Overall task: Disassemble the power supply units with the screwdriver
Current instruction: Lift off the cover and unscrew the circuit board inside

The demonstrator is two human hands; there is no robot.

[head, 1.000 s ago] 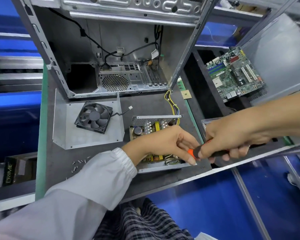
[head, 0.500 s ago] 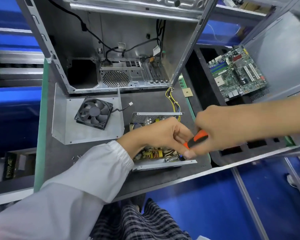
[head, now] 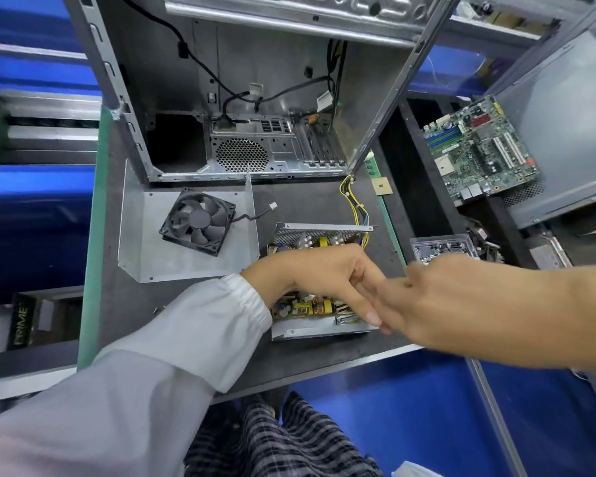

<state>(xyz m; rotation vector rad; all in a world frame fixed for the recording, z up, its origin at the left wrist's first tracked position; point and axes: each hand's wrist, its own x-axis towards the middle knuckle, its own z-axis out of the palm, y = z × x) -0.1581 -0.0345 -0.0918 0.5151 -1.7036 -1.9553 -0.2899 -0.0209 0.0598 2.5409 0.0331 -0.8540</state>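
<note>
The opened power supply unit, a grey sheet-metal tray carrying a circuit board with yellow coils and capacitors, lies flat on the dark grey counter near its front edge. Its perforated rear wall stands upright, and a bundle of yellow, black and blue wires runs from its far right corner toward the case behind. The left hand, in a white elastic-cuffed sleeve, rests over the middle of the board with fingers curled downward into the unit; the thumb and forefinger reach toward the near right corner, but what they pinch, if anything, cannot be told. The right hand comes in from the right, blurred, its fingers meeting the left hand's fingertips above that same corner; whether it grips anything cannot be told, and the screwdriver cannot be made out in this view. To the left of the unit a bent grey metal cover plate lies on the counter with a black square cooling fan resting on it. Behind stands an empty silver computer case, open toward the viewer, with black cables hanging inside. A green motherboard lies in a bin to the right, well apart from the unit.
</note>
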